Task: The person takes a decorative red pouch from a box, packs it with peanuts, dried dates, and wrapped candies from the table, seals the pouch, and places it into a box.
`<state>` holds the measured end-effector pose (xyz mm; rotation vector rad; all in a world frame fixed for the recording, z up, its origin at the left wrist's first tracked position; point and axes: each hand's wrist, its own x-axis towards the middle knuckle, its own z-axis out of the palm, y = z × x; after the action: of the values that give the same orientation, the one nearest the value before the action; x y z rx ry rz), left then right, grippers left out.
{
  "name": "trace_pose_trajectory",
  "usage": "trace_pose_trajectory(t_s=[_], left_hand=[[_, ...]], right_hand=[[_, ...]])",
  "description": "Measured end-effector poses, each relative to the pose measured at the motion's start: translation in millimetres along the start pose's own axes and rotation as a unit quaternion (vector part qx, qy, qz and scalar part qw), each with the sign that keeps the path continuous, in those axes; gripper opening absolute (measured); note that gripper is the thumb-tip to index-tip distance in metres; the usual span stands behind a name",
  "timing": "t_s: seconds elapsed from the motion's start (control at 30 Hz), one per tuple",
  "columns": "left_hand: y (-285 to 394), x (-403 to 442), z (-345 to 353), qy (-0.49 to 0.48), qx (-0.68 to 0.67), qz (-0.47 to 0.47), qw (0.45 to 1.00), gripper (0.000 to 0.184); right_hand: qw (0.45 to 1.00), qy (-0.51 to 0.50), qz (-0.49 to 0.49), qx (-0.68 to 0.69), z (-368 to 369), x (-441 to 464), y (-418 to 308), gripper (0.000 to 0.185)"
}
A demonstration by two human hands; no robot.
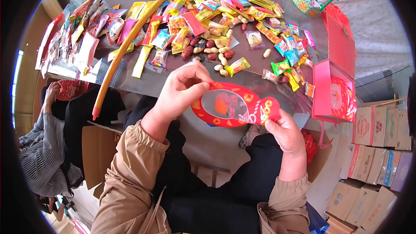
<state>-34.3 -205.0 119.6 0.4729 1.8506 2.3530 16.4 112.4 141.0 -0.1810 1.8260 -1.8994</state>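
Between my two hands is a red gift bag point(226, 104) with gold patterns, a clear oval window and a scalloped end. My left hand point(184, 89) pinches its upper left edge between thumb and fingers. At the scalloped right end, my right hand point(284, 132) grips it with the thumb on top. The bag is held above my lap, just off the table's near edge. Beyond it on the table lies a heap of wrapped sweets and snacks point(203, 15), with peanuts point(223, 50) and red dates point(186, 52) at its near side.
A long yellow stick point(138, 28) lies across the table's left half. To the right, an open red box point(321, 86) holds red packets. A patterned basket point(307, 2) stands behind. Cardboard boxes point(368, 164) are stacked at right. At left sits another person point(47, 147) holding a red packet.
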Motion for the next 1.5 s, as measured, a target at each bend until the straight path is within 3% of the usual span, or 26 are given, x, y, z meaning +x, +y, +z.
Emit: trace_pose_trajectory(t_s=[0.03, 0.13, 0.17, 0.23, 0.27, 0.33, 0.4, 0.43, 0.53, 0.63, 0.73, 0.87, 0.9, 1.0, 1.13, 1.2, 1.27, 1.3, 1.4, 1.5], left_hand=[[3.8, 0.9, -4.3, -0.048, 0.02, 0.002, 0.999, 0.033], [3.9, -2.6, -0.3, -0.144, -0.049, -0.126, 0.98, 0.053], [1.7, -5.8, 3.9, -0.196, -0.027, -0.158, 0.967, 0.067], [-5.5, -12.1, 16.2, -0.321, -0.029, -0.248, 0.913, 0.094], [-9.4, -11.2, 24.1, -0.379, 0.009, -0.243, 0.893, 0.105], [-23.9, -18.7, 37.9, -0.443, -0.033, -0.278, 0.852, 0.111], [-36.5, -24.8, 52.1, -0.448, -0.084, -0.254, 0.853, 0.115], [-37.1, -25.5, 54.7, -0.447, -0.103, -0.287, 0.841, 0.116], [-51.5, -24.4, 57.2, -0.48, -0.156, -0.304, 0.808, 0.095], [-65.3, -26.3, 55.2, -0.512, -0.129, -0.338, 0.779, 0.079], [-73.1, -31.8, 57.0, -0.476, -0.176, -0.346, 0.789, 0.071], [-69.1, -31.2, 64.3, -0.411, -0.106, -0.358, 0.831, 0.056], [-67.3, -28.9, 67.5, -0.405, -0.036, -0.38, 0.831, 0.048], [-78.2, -33.9, 80.3, -0.348, -0.1, -0.393, 0.845, 0.045], [-73.3, -45.9, 93.9, -0.337, -0.026, -0.333, 0.88, 0.053], [-96.1, -59.2, 100.6, -0.357, 0.027, -0.254, 0.899, 0.06], [-107.3, -65.2, 104.5, -0.359, 0.075, -0.204, 0.908, 0.063], [-111.5, -67.1, 105.7, -0.358, 0.084, -0.226, 0.902, 0.065], [-119.1, -67.3, 106.2, -0.354, 0.112, -0.265, 0.89, 0.068], [-118.5, -65.6, 104.8, -0.342, 0.145, -0.272, 0.888, 0.069]], right_hand=[[0.999, -0.008, 0.006, -0.032, -1.6, -1.0, -0.8, 0.03], [0.986, -0.11, -0.056, -0.112, 4.6, 0.8, -7.5, 0.031], [0.972, -0.127, -0.083, -0.178, 9.8, 3.2, -12.4, 0.031], [0.94, -0.188, -0.112, -0.261, 17.3, 10.5, -16.4, 0.027], [0.911, -0.226, -0.141, -0.314, 19.9, 14.5, -14.6, 0.027], [0.903, -0.267, -0.099, -0.323, 31.9, 14.5, -14.7, 0.026], [0.896, -0.302, -0.082, -0.317, 39.5, 17.9, -23.7, 0.024], [0.884, -0.326, -0.066, -0.329, 35.6, 20.3, -25.5, 0.023], [0.87, -0.337, -0.081, -0.35, 32.2, 25.2, -31.7, 0.023], [0.862, -0.362, -0.077, -0.347, 32.0, 29.9, -25.7, 0.022], [0.86, -0.372, -0.053, -0.345, 29.1, 34.5, -25.3, 0.022], [0.889, -0.309, -0.083, -0.329, 20.3, 37.8, -23.2, 0.021], [0.897, -0.29, -0.091, -0.321, 16.1, 39.0, -22.5, 0.02], [0.925, -0.235, -0.078, -0.289, 0.8, 43.5, -26.0, 0.014], [0.977, 0.002, -0.088, -0.196, 6.6, 62.7, -26.5, 0.017], [0.943, 0.076, -0.174, -0.274, 27.7, 86.4, -25.3, 0.023], [0.869, 0.075, -0.236, -0.428, 45.2, 108.2, -28.4, 0.032], [0.84, 0.076, -0.274, -0.461, 52.6, 119.8, -26.0, 0.032], [0.815, 0.093, -0.264, -0.508, 46.7, 141.4, -5.3, 0.031], [0.794, 0.184, -0.251, -0.522, 26.6, 147.3, -5.7, 0.032]])
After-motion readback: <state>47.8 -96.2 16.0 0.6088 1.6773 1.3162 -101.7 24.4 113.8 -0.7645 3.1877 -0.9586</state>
